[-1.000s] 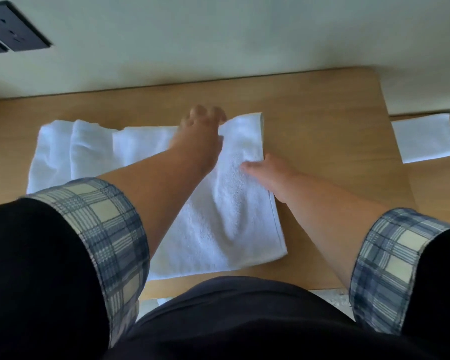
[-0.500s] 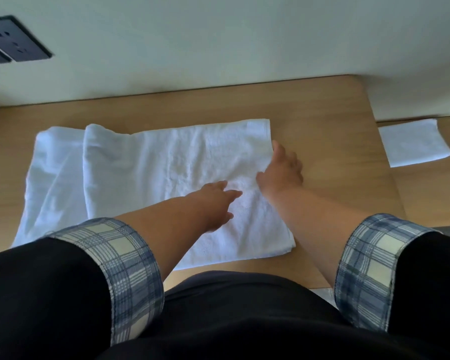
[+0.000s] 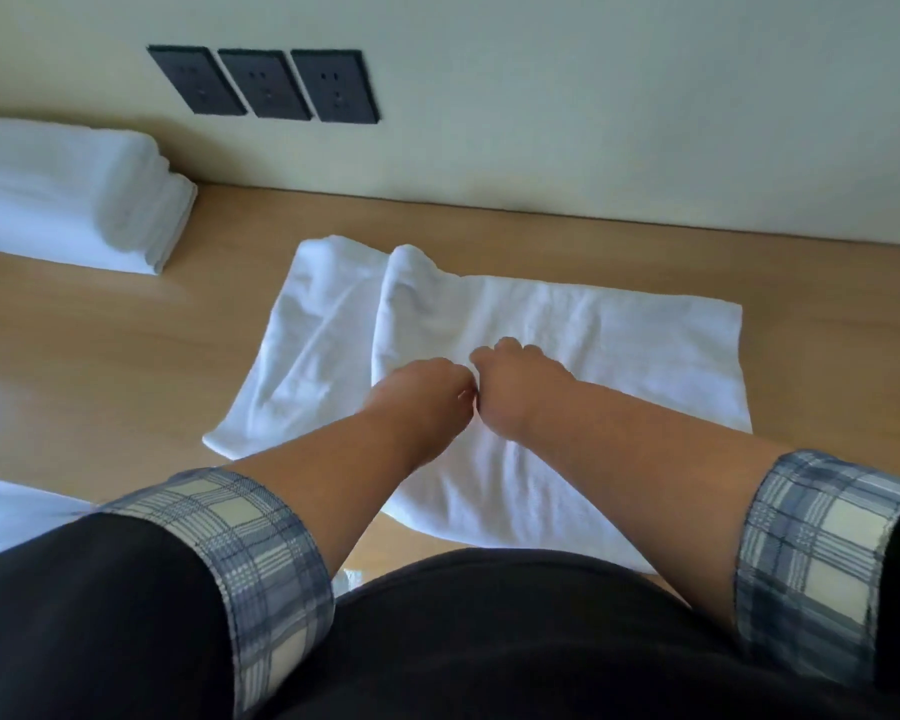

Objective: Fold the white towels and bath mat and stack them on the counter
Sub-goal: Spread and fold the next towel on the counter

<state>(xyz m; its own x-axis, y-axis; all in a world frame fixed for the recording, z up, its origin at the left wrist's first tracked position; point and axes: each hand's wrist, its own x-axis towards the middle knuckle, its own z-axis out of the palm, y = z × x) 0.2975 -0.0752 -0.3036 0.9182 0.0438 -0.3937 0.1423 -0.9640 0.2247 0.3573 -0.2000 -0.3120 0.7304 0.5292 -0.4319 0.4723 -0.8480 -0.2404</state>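
A white towel [image 3: 619, 345] lies partly folded on the wooden counter [image 3: 100, 366]. Its upper layer covers the right part, and a lower layer [image 3: 313, 330] sticks out on the left. My left hand [image 3: 422, 394] and my right hand [image 3: 515, 387] rest side by side on the middle of the upper layer, touching each other. Their fingers curl down onto the cloth, and the fingertips are hidden, so a pinch on the cloth cannot be told. A stack of folded white towels [image 3: 74, 200] sits at the far left against the wall.
Three dark wall sockets [image 3: 263, 85] sit above the counter's back edge. A white cloth or surface [image 3: 1, 511] shows at the lower left edge. My dark sleeves with plaid cuffs fill the bottom of the view.
My hands have come together at the towel's middle; before, they were apart near its right edge. The view has swung left, bringing in the folded stack and losing the small towel at right.
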